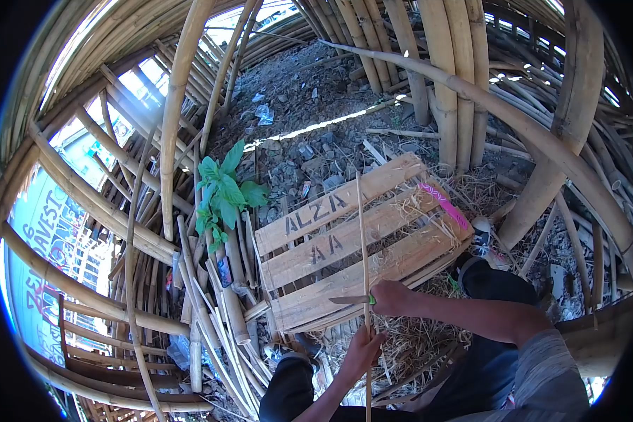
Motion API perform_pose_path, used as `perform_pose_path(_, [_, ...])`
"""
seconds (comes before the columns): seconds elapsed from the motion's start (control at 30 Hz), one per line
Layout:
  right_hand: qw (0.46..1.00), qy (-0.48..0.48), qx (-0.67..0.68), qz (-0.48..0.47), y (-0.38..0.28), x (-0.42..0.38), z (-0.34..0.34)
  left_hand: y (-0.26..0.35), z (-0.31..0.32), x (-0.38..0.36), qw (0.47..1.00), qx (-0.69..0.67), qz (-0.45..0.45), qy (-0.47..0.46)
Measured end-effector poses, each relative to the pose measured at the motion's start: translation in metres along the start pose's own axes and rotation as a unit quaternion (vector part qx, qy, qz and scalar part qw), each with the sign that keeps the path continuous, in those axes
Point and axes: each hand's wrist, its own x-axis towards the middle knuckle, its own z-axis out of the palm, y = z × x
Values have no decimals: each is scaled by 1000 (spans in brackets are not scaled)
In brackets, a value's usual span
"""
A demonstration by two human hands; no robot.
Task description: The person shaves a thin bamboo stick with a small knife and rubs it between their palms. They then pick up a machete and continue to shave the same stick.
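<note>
My right hand [394,298] is closed round the green handle of a knife [349,299], whose blade points left across a thin bamboo strip [363,239]. Just below it, my left hand [364,349] grips the same strip, which stands lengthwise in front of me and runs up over a wooden crate [316,246]. The crate's slats carry dark stencilled letters, and a pink mark [444,205] lies at its right end. The knife touches or nearly touches the strip; the exact contact cannot be made out.
Cut bamboo strips [225,352] lie left of the crate, near a green leafy plant [225,190]. Thick bamboo poles [457,84] stand at the back right, and a long pole [527,126] slants across the right. Shavings [415,352] cover the ground between my legs.
</note>
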Motion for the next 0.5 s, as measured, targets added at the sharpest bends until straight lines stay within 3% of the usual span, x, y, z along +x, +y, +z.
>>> perform_pose_path(0.5, [1000, 5, -4, -1, 3, 1, 4, -3, 0, 1, 1000, -7, 6, 3])
